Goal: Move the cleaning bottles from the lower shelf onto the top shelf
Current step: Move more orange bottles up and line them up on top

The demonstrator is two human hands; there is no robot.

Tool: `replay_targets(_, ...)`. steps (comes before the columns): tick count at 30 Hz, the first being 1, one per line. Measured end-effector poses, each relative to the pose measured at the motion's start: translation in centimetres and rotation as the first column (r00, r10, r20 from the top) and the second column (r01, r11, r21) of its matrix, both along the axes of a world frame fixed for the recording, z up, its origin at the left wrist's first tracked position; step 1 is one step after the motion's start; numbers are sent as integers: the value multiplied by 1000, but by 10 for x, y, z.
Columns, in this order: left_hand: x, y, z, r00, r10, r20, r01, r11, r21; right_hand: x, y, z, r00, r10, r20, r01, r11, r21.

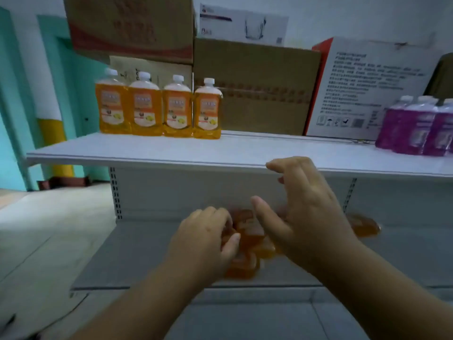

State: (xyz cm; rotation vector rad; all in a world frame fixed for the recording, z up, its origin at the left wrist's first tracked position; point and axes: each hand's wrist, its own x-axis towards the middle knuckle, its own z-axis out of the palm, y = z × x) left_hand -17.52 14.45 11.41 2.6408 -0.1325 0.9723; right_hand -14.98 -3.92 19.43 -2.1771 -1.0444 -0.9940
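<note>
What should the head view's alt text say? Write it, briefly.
Both hands, left hand and right hand, reach for orange bottles on the lower shelf; four more stand on the top shelf.

The white metal top shelf [171, 150] runs across the upper half of the view. At its ten o'clock end stand four orange liquid bottles with white caps [159, 106] in a tight upright row. Behind them, toward twelve o'clock, brown cardboard boxes [257, 87] rest on it, with a white printed carton with a red edge [362, 87] at two o'clock and purple bottles [416, 126] at three. The grey lower shelf [127, 253] carries blurred orange bottles [247, 241] near six o'clock.
</note>
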Motion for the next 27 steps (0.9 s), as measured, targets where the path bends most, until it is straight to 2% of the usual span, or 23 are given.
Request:
replay_targets(4, -2, -21, -67, 984, 48, -171, -58, 997, -56, -6, -25, -55, 988, -60, -143, 53, 997, -53)
replay_targets(7, 14, -21, -101, 938, 93, -334, -149, 978, -148, 5, -28, -79, 970, -95, -226, 75, 993, -95)
replay_targets(9, 30, -15, -115, 919, 89, -384, -192, 952, -239, 17, -25, -92, 959, -122, -257, 95, 989, -114)
replay_targets(10, 41, -10, -121, 924, 100, -368, -195, 954, -230, 24, -23, -98, 954, -136, -267, 107, 987, -119)
replay_targets(12, 63, 3, -130, 928, 131, -349, -180, 977, -114, 40, -16, -106, 941, -175, -290, 142, 981, -130)
replay_targets(15, 99, 28, -130, 900, 154, -408, -171, 985, -4, 64, -5, -113, 913, -243, -328, 197, 966, -167)
replay_targets(18, 132, 54, -118, 896, -6, -445, 46, 996, 81, 84, 7, -117, 896, -263, -357, 218, 963, -161)
replay_targets(20, 155, 73, -105, 882, -143, -450, 235, 959, 156, 94, 14, -121, 890, -260, -374, 224, 965, -138)
replay_targets(22, 173, 85, -91, 832, -190, -521, 338, 919, 205, 103, 19, -125, 875, -286, -391, 245, 957, -154)
replay_targets(25, 198, 94, -79, 713, -96, -694, 461, 810, 362, 114, 25, -131, 857, -326, -399, 266, 943, -199)
replay_targets(27, 209, 96, -80, 756, -28, -654, 467, 722, 509, 122, 31, -133, 843, -339, -419, 263, 937, -228)
